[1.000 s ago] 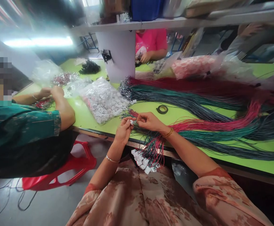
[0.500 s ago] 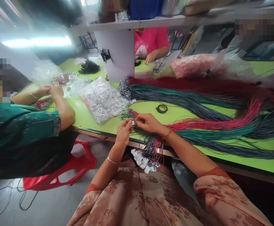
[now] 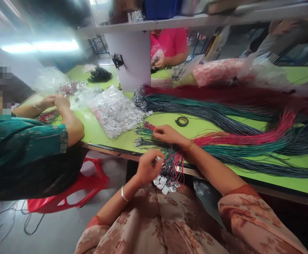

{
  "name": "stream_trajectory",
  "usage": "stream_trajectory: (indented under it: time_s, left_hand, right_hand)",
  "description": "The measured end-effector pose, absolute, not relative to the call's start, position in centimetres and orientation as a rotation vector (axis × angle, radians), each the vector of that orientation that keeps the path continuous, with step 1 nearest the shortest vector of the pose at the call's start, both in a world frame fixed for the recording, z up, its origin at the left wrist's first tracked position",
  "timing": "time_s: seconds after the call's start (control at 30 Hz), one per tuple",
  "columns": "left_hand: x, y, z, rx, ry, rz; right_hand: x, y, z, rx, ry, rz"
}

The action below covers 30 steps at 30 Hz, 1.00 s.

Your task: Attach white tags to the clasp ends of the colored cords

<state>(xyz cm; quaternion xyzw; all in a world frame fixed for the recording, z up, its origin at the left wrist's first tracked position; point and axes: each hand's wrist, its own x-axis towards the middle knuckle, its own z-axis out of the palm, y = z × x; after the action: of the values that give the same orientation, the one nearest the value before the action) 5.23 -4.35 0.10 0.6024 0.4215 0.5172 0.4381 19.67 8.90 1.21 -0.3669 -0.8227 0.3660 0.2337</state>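
My left hand [image 3: 150, 165] is closed round a small white connector [image 3: 158, 159], just off the table's front edge. Below it, finished-looking white connectors [image 3: 162, 184] hang in a cluster on red, green and black wires [image 3: 179, 161] over the edge. My right hand [image 3: 164, 134] lies over the wire bundle, its fingers bent and pressed together; what they hold, if anything, is hidden. Metal-tipped wire ends [image 3: 139, 131] fan out on the table left of it. Long red wires [image 3: 238, 140] run away to the right under my right forearm.
A plastic bag of white connectors [image 3: 117, 114] lies left of centre on the green table [image 3: 90, 132]. Black tape [image 3: 182, 121] sits behind my right hand. A person's hands [image 3: 55, 101] work at left, beside a red stool [image 3: 96, 176]. Another person [image 3: 170, 46] is across the table.
My left hand has come down and slightly right, away from my right hand, with the white connector. My right hand has stayed near the wires. The hands of the person across have moved left.
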Motion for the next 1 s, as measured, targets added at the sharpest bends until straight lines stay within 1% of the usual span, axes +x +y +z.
stream_trajectory:
  time_s: [0.1, 0.13, 0.2, 0.27, 0.37, 0.47, 0.6, 0.67, 0.8, 0.87, 0.9, 1.0]
  left_hand:
    - [6.3, -6.9, 0.4, 1.959, 0.71, 0.886]
    - [6.5, -7.2, 0.4, 2.063, 0.641, 0.812]
    - [6.3, -6.7, 0.3, 2.177, 0.63, 0.816]
    - [5.1, -4.7, 0.2, 2.175, 0.822, 0.982]
    - [2.0, 0.6, 0.1, 2.05, 1.408, 1.227]
    - [-1.0, 6.6, 0.0, 2.026, 1.858, 1.167]
    - [-2.4, 11.5, -0.4, 2.17, 2.02, 0.837]
    - [-2.4, 12.5, -0.7, 2.208, 2.029, 0.733]
    - [-2.3, 12.7, -0.8, 2.243, 2.028, 0.659]
    - [-2.6, 12.4, -0.7, 2.208, 2.015, 0.71]
    - [-2.7, 12.1, -0.7, 2.167, 2.005, 0.791]
    - [-3.0, 11.1, -0.4, 1.954, 1.867, 1.187]
  right_hand:
    - [18.8, 8.5, 0.2, -1.123, -2.443, 0.782]
    - [18.4, 8.2, -0.1, -1.173, -2.486, 0.692]
    - [17.8, 7.8, -0.6, -1.252, -2.544, 0.554]
    - [17.4, 7.5, -0.9, -1.291, -2.588, 0.49]
    - [17.2, 7.3, -1.0, -1.291, -2.631, 0.427]
    - [17.4, 7.1, -0.8, -1.253, -2.605, 0.398]
    - [17.7, 7.2, -0.7, -1.213, -2.448, 0.57]
    - [18.0, 7.7, -0.8, -1.143, -2.305, 0.758]
    - [18.7, 8.9, -0.8, -1.031, -1.971, 1.176]
    - [18.9, 9.2, -0.6, -1.032, -1.856, 1.279]
    - [18.9, 9.4, -0.4, -1.035, -1.818, 1.299]
    - [18.6, 9.5, 0.4, -1.029, -1.754, 1.326]
